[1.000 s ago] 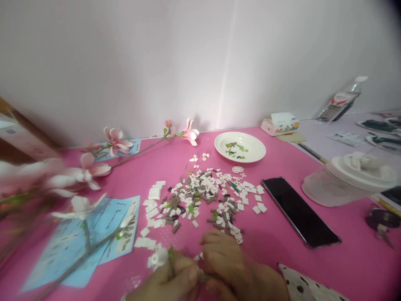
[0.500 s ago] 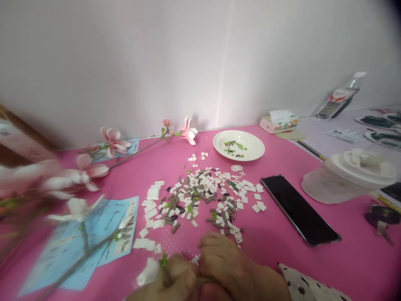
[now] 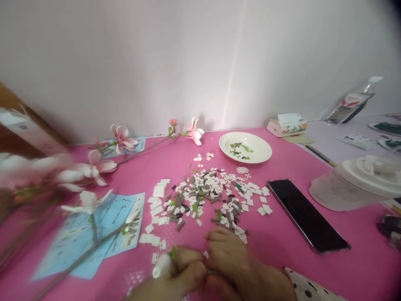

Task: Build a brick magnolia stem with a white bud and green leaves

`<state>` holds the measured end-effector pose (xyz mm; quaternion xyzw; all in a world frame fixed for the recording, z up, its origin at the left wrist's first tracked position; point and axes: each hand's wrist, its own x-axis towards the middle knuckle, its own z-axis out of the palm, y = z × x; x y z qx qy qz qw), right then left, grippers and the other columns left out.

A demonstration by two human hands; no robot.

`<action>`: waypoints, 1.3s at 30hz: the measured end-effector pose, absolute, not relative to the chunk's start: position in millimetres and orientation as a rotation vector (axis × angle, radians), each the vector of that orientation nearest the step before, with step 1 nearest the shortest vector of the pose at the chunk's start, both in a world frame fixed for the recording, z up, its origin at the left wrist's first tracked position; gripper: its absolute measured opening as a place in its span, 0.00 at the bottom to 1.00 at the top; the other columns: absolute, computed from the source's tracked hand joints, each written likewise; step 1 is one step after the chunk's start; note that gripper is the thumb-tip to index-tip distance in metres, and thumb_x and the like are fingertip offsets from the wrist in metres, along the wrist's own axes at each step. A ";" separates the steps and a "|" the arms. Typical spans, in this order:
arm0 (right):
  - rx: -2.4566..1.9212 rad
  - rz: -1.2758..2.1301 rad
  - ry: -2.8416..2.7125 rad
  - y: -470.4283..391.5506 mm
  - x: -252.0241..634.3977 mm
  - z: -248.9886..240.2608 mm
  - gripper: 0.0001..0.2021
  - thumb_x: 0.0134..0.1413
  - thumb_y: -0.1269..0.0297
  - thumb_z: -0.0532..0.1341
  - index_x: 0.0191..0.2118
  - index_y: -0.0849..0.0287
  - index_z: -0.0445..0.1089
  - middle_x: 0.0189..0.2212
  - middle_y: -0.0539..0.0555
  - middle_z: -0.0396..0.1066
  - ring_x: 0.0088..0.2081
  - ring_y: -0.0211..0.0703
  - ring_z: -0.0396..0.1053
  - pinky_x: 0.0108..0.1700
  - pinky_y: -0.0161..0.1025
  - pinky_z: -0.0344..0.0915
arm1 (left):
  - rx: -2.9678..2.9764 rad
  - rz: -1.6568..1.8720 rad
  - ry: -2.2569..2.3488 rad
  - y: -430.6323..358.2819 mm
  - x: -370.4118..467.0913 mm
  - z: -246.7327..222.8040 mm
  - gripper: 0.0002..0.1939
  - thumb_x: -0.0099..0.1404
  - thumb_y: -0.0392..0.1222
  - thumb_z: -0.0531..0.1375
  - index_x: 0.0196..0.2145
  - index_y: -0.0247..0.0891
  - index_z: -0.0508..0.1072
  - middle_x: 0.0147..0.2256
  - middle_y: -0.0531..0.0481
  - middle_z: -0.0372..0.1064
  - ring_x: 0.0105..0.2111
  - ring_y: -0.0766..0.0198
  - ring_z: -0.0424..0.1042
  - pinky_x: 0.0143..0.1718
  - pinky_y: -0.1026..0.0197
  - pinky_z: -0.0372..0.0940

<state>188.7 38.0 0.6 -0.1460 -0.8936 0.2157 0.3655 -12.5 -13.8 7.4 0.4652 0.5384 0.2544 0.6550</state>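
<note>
My left hand (image 3: 180, 274) is closed at the bottom edge of the view. A white flower bud (image 3: 162, 266) with a green leaf piece (image 3: 173, 252) sticks out from its fingers. Beside it, my right hand (image 3: 232, 261) is closed too, its fingertips against the left one. Between the two hands shows a short bit of thin brown stem (image 3: 213, 272), and both seem to grip it; most of it is hidden. Just beyond them lies a heap of small white, brown and green building bricks (image 3: 200, 192).
Pink brick flower branches (image 3: 150, 149) and a white-flowered branch (image 3: 81, 253) lie left, over blue instruction sheets (image 3: 117, 213). A white plate (image 3: 265, 152) holds green pieces at the back. To the right are a phone (image 3: 308, 217), a lidded cup (image 3: 332, 188), a tissue pack (image 3: 286, 125) and a bottle (image 3: 351, 102).
The whole scene has shifted slightly to the right as the camera turned left. The white bud by my left hand has moved a little up and right. Both hands keep their hold.
</note>
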 end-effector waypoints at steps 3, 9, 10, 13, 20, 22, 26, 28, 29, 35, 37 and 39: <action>-0.388 0.548 -2.307 39.9 188.0 -0.1 0.16 0.67 0.61 0.43 0.32 0.59 0.60 0.22 0.49 0.59 0.27 0.40 0.55 0.37 0.43 0.58 | 1.021 0.569 1.251 -12.3 -9.3 11.3 0.12 0.60 0.52 0.61 0.34 0.42 0.74 0.34 0.52 0.69 0.40 0.56 0.66 0.46 0.57 0.58; -0.455 0.575 -2.286 37.4 190.3 8.9 0.10 0.63 0.65 0.48 0.31 0.59 0.60 0.23 0.49 0.58 0.28 0.41 0.56 0.38 0.42 0.60 | 0.926 0.595 1.185 -9.5 -3.8 26.6 0.06 0.56 0.45 0.62 0.30 0.41 0.72 0.34 0.52 0.72 0.41 0.55 0.67 0.46 0.56 0.58; -0.471 0.601 -2.284 36.8 190.9 10.0 0.09 0.62 0.66 0.49 0.31 0.59 0.60 0.23 0.49 0.59 0.28 0.41 0.57 0.38 0.42 0.60 | 0.905 0.608 1.182 -9.8 -3.2 27.0 0.06 0.55 0.44 0.62 0.30 0.41 0.72 0.34 0.52 0.72 0.41 0.56 0.67 0.45 0.56 0.58; -0.544 0.680 -2.254 35.9 192.3 13.0 0.05 0.59 0.69 0.52 0.32 0.59 0.62 0.24 0.50 0.61 0.29 0.41 0.59 0.39 0.43 0.61 | 0.806 0.657 1.178 -11.5 -2.4 24.4 0.08 0.55 0.43 0.62 0.34 0.41 0.71 0.34 0.53 0.71 0.40 0.57 0.67 0.43 0.57 0.58; -0.616 0.676 -2.076 35.5 191.1 19.2 0.06 0.48 0.75 0.56 0.32 0.58 0.62 0.23 0.47 0.60 0.27 0.40 0.60 0.43 0.46 0.63 | 0.826 0.738 1.000 -8.9 -5.0 13.0 0.06 0.57 0.44 0.59 0.27 0.39 0.70 0.25 0.55 0.64 0.30 0.63 0.62 0.36 0.60 0.57; -0.611 0.657 -2.061 35.4 190.2 20.2 0.06 0.47 0.75 0.55 0.32 0.58 0.62 0.22 0.47 0.59 0.27 0.40 0.60 0.42 0.46 0.63 | 0.815 0.753 0.977 -7.8 -4.5 12.2 0.07 0.57 0.44 0.59 0.25 0.39 0.70 0.22 0.57 0.60 0.28 0.64 0.60 0.35 0.61 0.56; -0.578 0.591 -2.060 35.6 190.0 20.1 0.06 0.49 0.75 0.55 0.33 0.58 0.63 0.22 0.47 0.60 0.26 0.40 0.61 0.41 0.45 0.64 | 0.751 0.774 0.883 -8.7 -2.6 13.3 0.08 0.57 0.45 0.60 0.24 0.40 0.70 0.19 0.58 0.56 0.27 0.65 0.60 0.34 0.62 0.57; -0.550 0.573 -2.077 36.1 190.4 19.4 0.05 0.51 0.74 0.54 0.33 0.58 0.63 0.21 0.47 0.60 0.26 0.40 0.61 0.42 0.46 0.64 | 0.705 0.775 0.851 -10.3 -3.2 13.0 0.08 0.57 0.46 0.61 0.25 0.40 0.70 0.20 0.58 0.58 0.28 0.64 0.63 0.37 0.60 0.58; -0.540 0.573 -2.084 36.3 190.6 19.1 0.05 0.51 0.73 0.54 0.33 0.58 0.63 0.21 0.47 0.60 0.25 0.40 0.61 0.43 0.47 0.64 | 0.684 0.766 0.861 -11.1 -3.9 12.5 0.07 0.57 0.45 0.62 0.26 0.40 0.71 0.21 0.57 0.61 0.30 0.63 0.64 0.38 0.60 0.59; -0.535 0.559 -2.084 36.7 190.2 20.4 0.05 0.49 0.73 0.54 0.32 0.58 0.64 0.21 0.47 0.61 0.26 0.40 0.63 0.44 0.47 0.65 | 0.639 0.727 0.877 -13.1 -8.5 8.6 0.10 0.57 0.45 0.63 0.36 0.41 0.74 0.35 0.53 0.72 0.41 0.59 0.68 0.46 0.56 0.58; -0.543 0.556 -2.083 36.4 190.0 21.4 0.05 0.49 0.74 0.54 0.32 0.58 0.64 0.21 0.47 0.61 0.26 0.40 0.63 0.42 0.46 0.65 | 0.655 0.717 0.878 -13.5 -8.4 8.1 0.08 0.58 0.44 0.62 0.35 0.40 0.74 0.34 0.53 0.72 0.40 0.60 0.68 0.46 0.56 0.58; -0.554 0.549 -2.080 36.2 189.8 21.8 0.05 0.49 0.74 0.54 0.32 0.58 0.64 0.21 0.48 0.62 0.26 0.41 0.62 0.41 0.46 0.65 | 0.694 0.713 0.908 -14.4 -8.1 7.9 0.06 0.59 0.43 0.61 0.34 0.41 0.74 0.32 0.54 0.71 0.37 0.61 0.67 0.43 0.58 0.58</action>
